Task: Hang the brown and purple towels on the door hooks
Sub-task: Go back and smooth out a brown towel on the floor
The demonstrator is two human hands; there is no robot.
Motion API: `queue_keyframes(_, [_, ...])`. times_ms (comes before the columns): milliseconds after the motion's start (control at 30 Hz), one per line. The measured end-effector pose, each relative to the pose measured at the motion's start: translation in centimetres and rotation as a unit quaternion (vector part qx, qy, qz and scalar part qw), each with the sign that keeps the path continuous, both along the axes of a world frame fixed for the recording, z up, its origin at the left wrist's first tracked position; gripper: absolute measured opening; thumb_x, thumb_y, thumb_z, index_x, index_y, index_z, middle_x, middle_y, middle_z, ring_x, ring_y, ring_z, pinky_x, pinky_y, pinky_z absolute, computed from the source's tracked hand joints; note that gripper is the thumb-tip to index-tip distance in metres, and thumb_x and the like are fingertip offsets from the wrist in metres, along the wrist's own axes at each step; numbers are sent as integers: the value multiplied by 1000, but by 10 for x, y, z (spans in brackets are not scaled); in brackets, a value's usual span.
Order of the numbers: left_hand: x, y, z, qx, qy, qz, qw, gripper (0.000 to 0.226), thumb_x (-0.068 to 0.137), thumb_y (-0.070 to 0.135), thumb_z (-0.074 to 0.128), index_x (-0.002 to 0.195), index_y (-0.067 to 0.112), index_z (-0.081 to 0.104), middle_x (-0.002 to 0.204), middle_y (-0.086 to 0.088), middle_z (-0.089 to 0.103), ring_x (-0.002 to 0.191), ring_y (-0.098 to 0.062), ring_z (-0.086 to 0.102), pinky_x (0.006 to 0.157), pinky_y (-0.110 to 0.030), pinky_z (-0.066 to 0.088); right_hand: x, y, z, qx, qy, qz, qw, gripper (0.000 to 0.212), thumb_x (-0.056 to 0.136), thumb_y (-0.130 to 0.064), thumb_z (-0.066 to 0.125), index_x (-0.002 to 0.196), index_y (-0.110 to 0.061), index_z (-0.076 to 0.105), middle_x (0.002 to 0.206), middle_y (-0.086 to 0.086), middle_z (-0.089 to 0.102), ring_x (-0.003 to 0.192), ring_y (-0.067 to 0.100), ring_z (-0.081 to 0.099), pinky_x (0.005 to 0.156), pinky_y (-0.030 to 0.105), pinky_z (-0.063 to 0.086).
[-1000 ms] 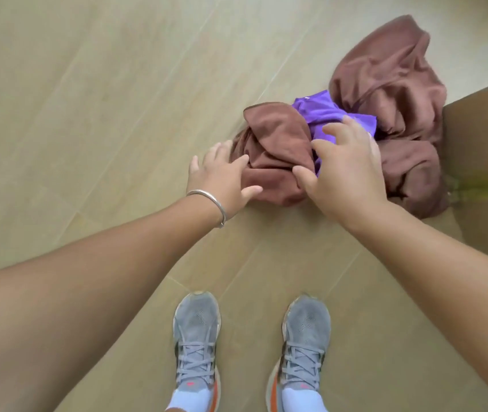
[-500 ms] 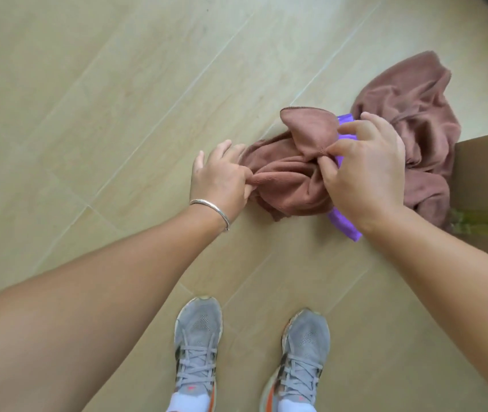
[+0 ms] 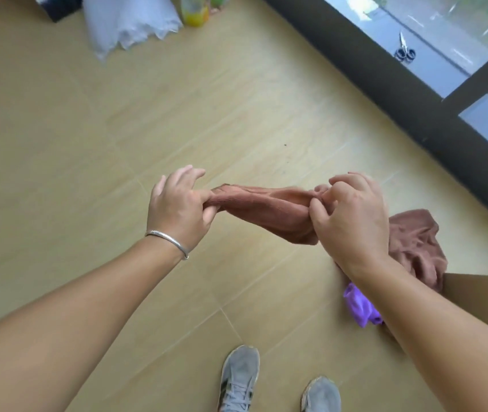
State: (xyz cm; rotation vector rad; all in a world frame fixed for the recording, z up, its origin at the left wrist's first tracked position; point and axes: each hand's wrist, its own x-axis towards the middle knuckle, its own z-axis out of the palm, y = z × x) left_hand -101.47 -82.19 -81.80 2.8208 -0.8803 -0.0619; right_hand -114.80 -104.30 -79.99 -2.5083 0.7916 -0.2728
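Both hands grip the brown towel (image 3: 263,209) in the head view: the left hand (image 3: 177,208) pinches one end between thumb and fingers, and the right hand (image 3: 352,215) clamps the other end in curled fingers. Between them the towel runs as a stretched band, its long axis left to right and sloping slightly down toward the right hand, held up off the floor (image 3: 58,144). Past the right hand the rest of it falls in a crumpled heap behind the right wrist. A purple towel (image 3: 361,307) shows under the right forearm, mostly hidden by the arm, so whether it is held or lies loose cannot be told. A cardboard box (image 3: 480,295) sits just right of the heap, touching it. A bangle (image 3: 168,240) circles the left wrist. Below the hands are two grey shoes (image 3: 239,379). Far beyond the left hand lie a white bag (image 3: 126,22) and a bottle (image 3: 195,8); beyond the right hand runs a dark window frame (image 3: 385,84), with scissors (image 3: 404,49) on the sill.
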Motion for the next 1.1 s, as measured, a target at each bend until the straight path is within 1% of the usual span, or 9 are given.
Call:
queue_keyframes(100, [-8,25,24,-1,-23,11,1000,6,75,28,77,77,22,76,121,-6,64,125,-28,51,102,-53,38,-4,19,12,5,40,-3,999,13,78,-23,63,68,-15,59,101,0,61,111,24,46,94,39,37])
queue_keyframes(233, [-61,65,14,56,22,18,998,11,68,31,81,72,24,74,120,-4,64,126,-26,51,105,-54,35,-40,44,-7,5,114,28,993,13,78,-25,64,70,-14,62,100,0,62,107,26,48,90,41,40])
queue_keyframes(267, [-79,74,5,85,48,19,995,13,68,34,81,75,25,75,123,-3,63,129,-25,48,107,-54,32,-51,49,-17,-5,146,45,988,13,78,-27,64,73,-15,65,101,1,63,107,26,49,90,41,40])
queue_keyframes(333, [-117,91,-16,156,119,34,980,27,72,46,75,93,29,73,136,1,53,138,-20,35,112,-52,23,-74,57,-39,-24,206,77,975,16,79,-31,62,80,-17,69,103,1,63,107,25,50,91,40,40])
queue_keyframes(433, [-158,109,-58,222,187,62,955,47,80,61,58,120,37,60,152,7,32,145,-13,13,116,-47,10,-102,61,-74,-44,251,121,959,20,80,-35,59,86,-18,69,103,1,63,109,25,50,91,38,41])
queue_keyframes(567, [-182,112,-117,229,208,100,946,43,87,58,50,125,40,56,151,8,31,144,-12,15,116,-43,14,-121,58,-126,-48,239,150,958,18,77,-29,64,88,-16,71,100,6,64,103,30,53,87,42,44])
queue_keyframes(767, [-164,109,-218,220,181,121,951,39,87,52,56,123,36,59,144,4,40,141,-17,23,113,-47,21,-116,48,-224,-87,222,200,950,19,77,-30,70,89,-15,71,101,8,63,99,32,55,86,41,43])
queue_keyframes(967, [-96,107,-320,166,119,169,964,40,88,48,59,126,34,59,142,3,44,135,-19,31,108,-41,28,-42,35,-324,-135,186,243,942,24,83,-36,63,105,-26,68,115,3,57,118,27,43,97,37,31])
queue_keyframes(1100, [-42,111,-378,137,84,201,966,37,89,44,60,124,34,61,137,3,47,131,-19,35,106,-39,29,26,26,-379,-182,148,258,937,24,86,-33,60,108,-27,69,121,3,55,125,25,38,101,37,28])
